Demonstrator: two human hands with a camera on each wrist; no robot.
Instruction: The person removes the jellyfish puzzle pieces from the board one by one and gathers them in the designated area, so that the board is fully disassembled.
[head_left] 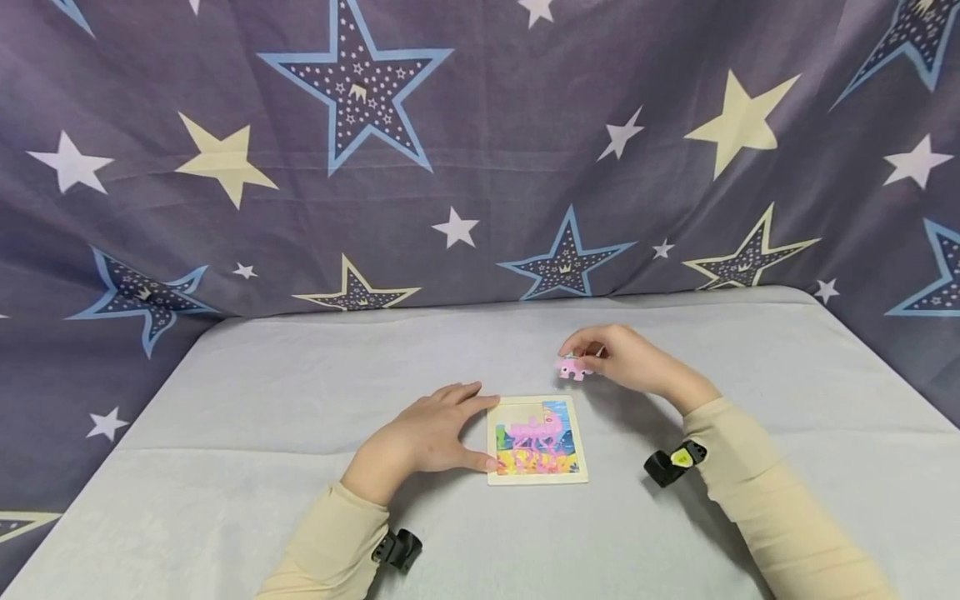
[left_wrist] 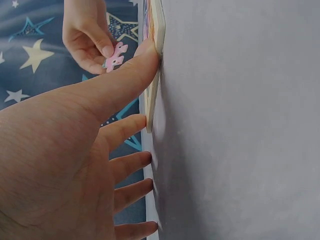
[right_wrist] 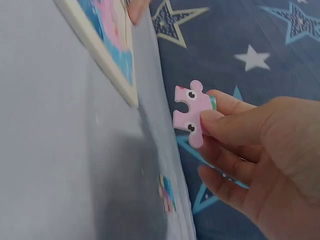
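A square jigsaw tray (head_left: 537, 480) with a pale wooden rim lies on the bed-like grey surface. Its picture shows a pink sea creature over blue and yellow, with bare wood at the upper left. My left hand (head_left: 431, 433) is spread along the tray's left side, thumb on the lower left corner and index finger at the upper left one. Beyond the tray, my right hand (head_left: 628, 360) pinches a pink puzzle piece (right_wrist: 195, 112) between thumb and fingers. Two cartoon eyes are printed on that piece, held above the surface.
Another puzzle piece (right_wrist: 166, 193) lies on the grey cloth (head_left: 300, 375) near the right hand. A dark curtain (head_left: 480, 150) with stars hangs behind the surface. Black bands with small devices sit at both wrists.
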